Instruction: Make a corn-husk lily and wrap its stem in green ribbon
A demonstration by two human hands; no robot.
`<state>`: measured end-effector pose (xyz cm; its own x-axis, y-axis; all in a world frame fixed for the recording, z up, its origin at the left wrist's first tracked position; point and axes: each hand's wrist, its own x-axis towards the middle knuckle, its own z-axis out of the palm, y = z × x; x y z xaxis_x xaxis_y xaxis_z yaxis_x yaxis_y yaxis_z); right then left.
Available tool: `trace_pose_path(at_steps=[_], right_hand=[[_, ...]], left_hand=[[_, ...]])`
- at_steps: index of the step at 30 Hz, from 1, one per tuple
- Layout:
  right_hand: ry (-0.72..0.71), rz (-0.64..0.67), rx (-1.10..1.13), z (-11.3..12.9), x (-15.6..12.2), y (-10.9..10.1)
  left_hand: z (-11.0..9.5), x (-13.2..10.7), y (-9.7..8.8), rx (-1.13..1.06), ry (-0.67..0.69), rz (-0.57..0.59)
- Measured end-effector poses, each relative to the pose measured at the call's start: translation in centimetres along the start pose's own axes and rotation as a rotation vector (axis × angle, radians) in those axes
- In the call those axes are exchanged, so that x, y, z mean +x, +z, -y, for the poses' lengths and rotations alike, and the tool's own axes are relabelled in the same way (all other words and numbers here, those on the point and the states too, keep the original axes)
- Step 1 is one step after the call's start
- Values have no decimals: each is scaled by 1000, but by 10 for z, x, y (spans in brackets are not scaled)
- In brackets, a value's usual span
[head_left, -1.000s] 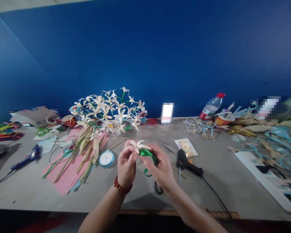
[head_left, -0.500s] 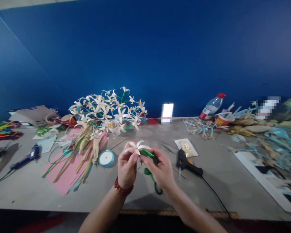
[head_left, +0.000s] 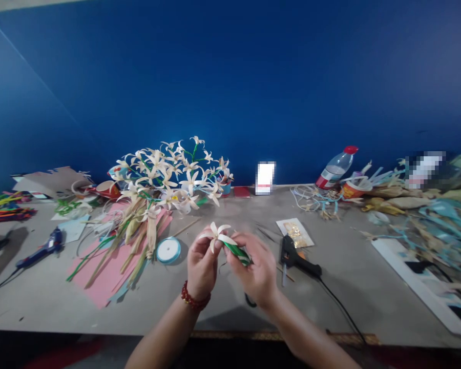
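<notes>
Between fingers (head_left: pixel 211 255): white flower (head_left: pixel 216 233), slim-petalled, splayed; green ribbon (head_left: pixel 238 251).

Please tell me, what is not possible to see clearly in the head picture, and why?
All in the head view:
White flower: its underside, hidden by the left hand.
Green strip: its end, hidden by the right hand.
Black loop: upper part, behind the right hand.
Bright rectangle: its content, pixelated.
Blue strips: cut by the right edge.
</notes>
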<state>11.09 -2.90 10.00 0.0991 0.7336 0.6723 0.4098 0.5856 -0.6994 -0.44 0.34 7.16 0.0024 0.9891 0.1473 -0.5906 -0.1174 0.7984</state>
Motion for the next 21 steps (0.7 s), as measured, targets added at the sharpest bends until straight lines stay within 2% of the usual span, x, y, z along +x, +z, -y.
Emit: trace_pose_path(at_steps=[10, 13, 16, 21], right_hand=[[-16, 41, 41, 1, 3, -5], [70, 71, 88, 3, 4, -5], [183, 31, 138, 3, 3, -2], [382, 24, 221, 1, 2, 1]], left_hand=[[5, 3, -11, 94, 29, 78], [4, 4, -11, 102, 32, 75], [2, 3, -7, 74, 22, 48], [-7, 2, 4, -86, -97, 21]])
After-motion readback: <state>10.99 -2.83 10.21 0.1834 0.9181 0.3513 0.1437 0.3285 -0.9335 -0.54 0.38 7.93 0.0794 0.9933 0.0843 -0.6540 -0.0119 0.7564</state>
